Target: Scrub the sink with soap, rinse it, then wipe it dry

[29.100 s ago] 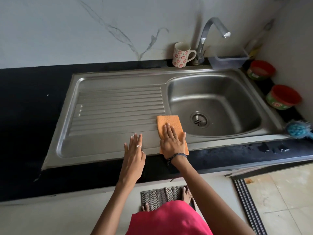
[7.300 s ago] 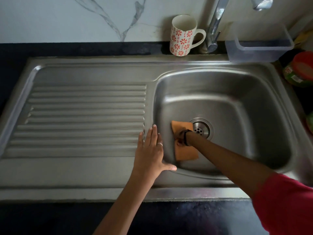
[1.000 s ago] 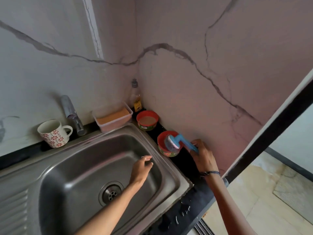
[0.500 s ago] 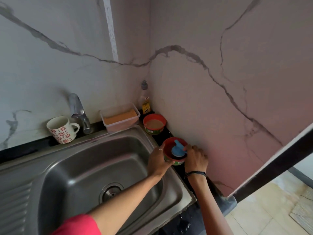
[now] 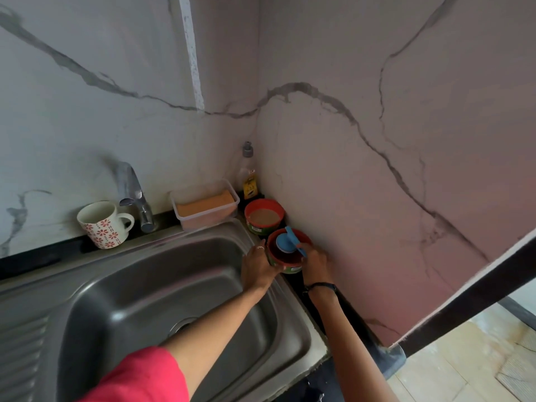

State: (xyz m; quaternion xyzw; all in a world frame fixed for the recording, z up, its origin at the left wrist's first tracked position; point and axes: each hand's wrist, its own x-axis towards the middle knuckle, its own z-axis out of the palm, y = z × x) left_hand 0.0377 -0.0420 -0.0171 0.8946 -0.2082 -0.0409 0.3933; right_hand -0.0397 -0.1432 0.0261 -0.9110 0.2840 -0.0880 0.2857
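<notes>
- Marble wall [image 5: 377, 140] fills the top of the view, two faces meeting in a corner behind the counter, grey veins across both.
- Steel sink [image 5: 87, 288] takes the lower left; basin in the middle, ribbed drainboard at the far left edge, drain [image 5: 181, 324] partly hidden behind the left forearm.
- Black countertop [image 5: 307, 288] runs as a narrow strip between sink rim and right wall.
- Tap [image 5: 132, 192] stands behind the basin, spout pointing toward camera; no water seen coming out.
- Clear plastic tray [image 5: 207, 220] behind the basin's far right corner, an orange cloth [image 5: 203, 204] lying inside it.
- Floral mug [image 5: 103, 224] just left of the tap, upright, handle to the right.
- Bottle [image 5: 248, 175] in the wall corner, grey cap, yellow label.
- Two red-rimmed tubs on the counter strip by the wall: far tub [image 5: 264, 217] holds pale paste; near tub [image 5: 288, 256] touches it or sits just in front, cannot tell which.
- Left hand [image 5: 258, 268] reaches across the basin corner, fingers curled around the near tub's left side, holding it; ring on one finger.
- Right hand [image 5: 314, 264] at the tub's right side, gripping the blue handle of a scrub brush [image 5: 285, 240]; bracelet on wrist.
- Brush's round head sits inside the near tub, facing down into it; whether it touches the contents, can't tell.
- Pink sleeve [image 5: 139, 378] at bottom left.
</notes>
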